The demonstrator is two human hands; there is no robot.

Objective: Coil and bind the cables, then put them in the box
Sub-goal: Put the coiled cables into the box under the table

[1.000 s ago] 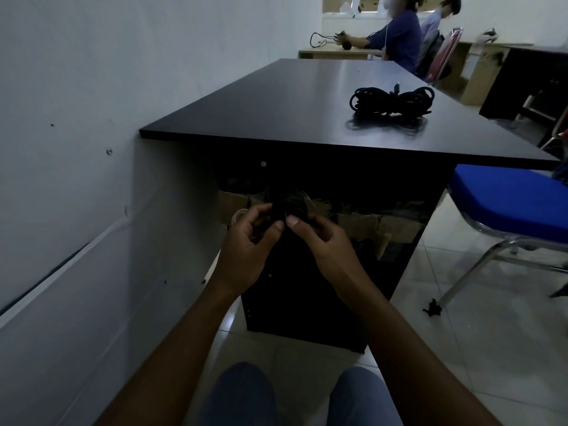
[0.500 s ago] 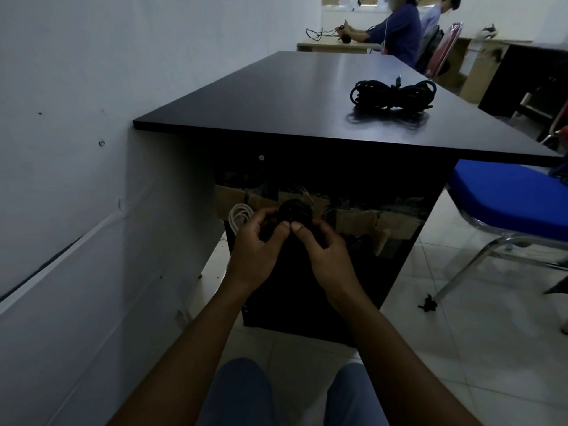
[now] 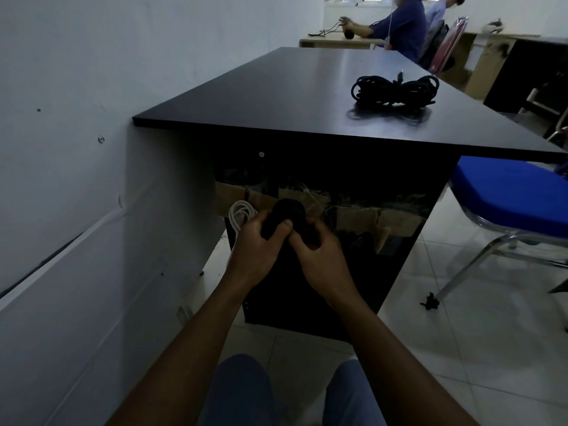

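— Down low, what did the hands have?
— The left hand [image 3: 258, 244] and right hand [image 3: 321, 259] both squeezed one black cable coil [image 3: 287, 210], near the box [image 3: 396, 222] under the bench [image 3: 276, 96]. Another tied cable [image 3: 395, 90] lay on top.

cable coil [image 3: 287, 210] — half hidden, dark, chair [image 3: 507, 192] cropped

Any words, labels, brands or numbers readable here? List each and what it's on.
None can be read.
The box flaps, the table and the bundle on it show no print.
The coil held by the left hand and right hand is too dark to show any marking.
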